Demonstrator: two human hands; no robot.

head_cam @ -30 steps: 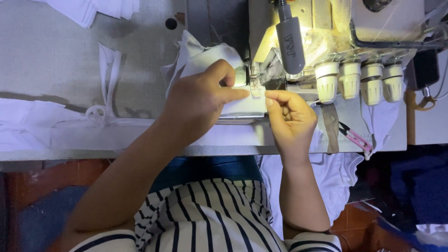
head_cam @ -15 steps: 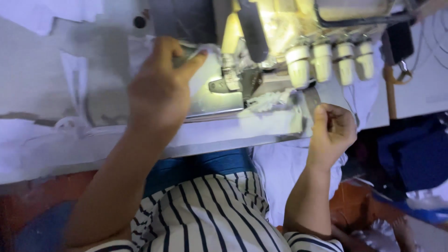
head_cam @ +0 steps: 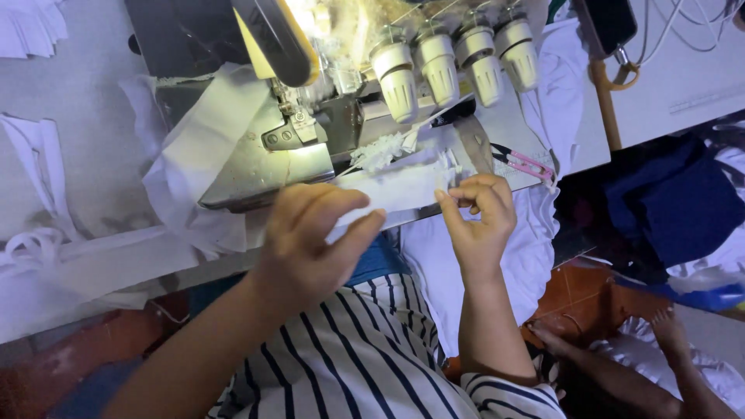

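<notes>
Left hand (head_cam: 306,240), seen from the back, fingers curled and closed in a pinch on the near end of a narrow white fabric strip (head_cam: 396,190); thumb and forefinger meet at the strip's lower edge. Right hand (head_cam: 477,221), fingers bent inward, fingertips (head_cam: 450,194) gripping the far end of the same strip, so that the strip runs taut between the two hands, just in front of the sewing machine bed (head_cam: 264,167). Directly beyond the hands, the overlock sewing machine (head_cam: 310,93) under bright lamp light, with its presser foot (head_cam: 291,132) above and slightly left of the left hand. A frayed white offcut (head_cam: 388,147) lies on the machine just above the strip. Four pale tension knobs (head_cam: 450,70) stand in a row beyond the right hand. A larger white cloth piece (head_cam: 198,155) drapes over the bed to the left of the left hand. Pink-handled thread snips (head_cam: 524,163) rest on the table edge just right of the right hand. Further right, a phone (head_cam: 609,23) with a cable, beyond the right hand. Loose white strips (head_cam: 35,194) lie on the grey table (head_cam: 77,93) well left of the left hand. Below the hands, the person's striped shirt (head_cam: 365,357). At lower right, another person's bare foot (head_cam: 671,334) near dark blue cloth (head_cam: 675,202)
</notes>
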